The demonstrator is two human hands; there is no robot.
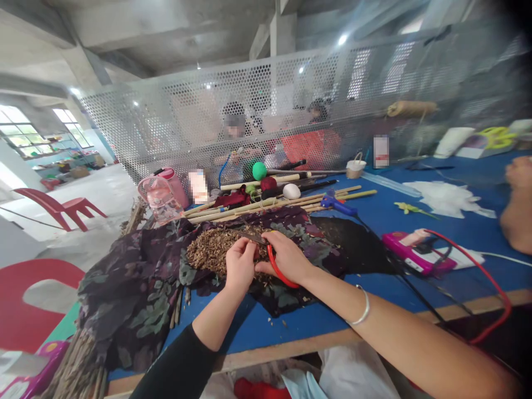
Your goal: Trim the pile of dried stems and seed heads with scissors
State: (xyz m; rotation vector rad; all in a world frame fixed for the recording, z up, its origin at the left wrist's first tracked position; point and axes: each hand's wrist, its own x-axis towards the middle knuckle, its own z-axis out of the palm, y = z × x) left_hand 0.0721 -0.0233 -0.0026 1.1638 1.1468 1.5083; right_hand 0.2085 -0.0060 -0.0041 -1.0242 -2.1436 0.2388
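My right hand (pixel 286 256) is closed round red-handled scissors (pixel 276 267), whose dark blades point left toward my left hand. My left hand (pixel 240 265) is pinched shut on a small piece I cannot make out, right at the blades. Both hands hover over a heap of brown cut bits (pixel 210 249) lying on a dark floral cloth (pixel 137 282) spread on the blue table (pixel 374 213). A silver bangle (pixel 362 307) circles my right wrist.
Bamboo sticks (pixel 266 204), coloured balls (pixel 259 170), a blue glue gun (pixel 338 205), a pink device with a red cord (pixel 415 252) and a pink bottle (pixel 163 195) lie beyond. People sit behind a perforated metal screen (pixel 249 111). Another person's arm (pixel 515 205) is at right. Red chairs (pixel 62 208) stand left.
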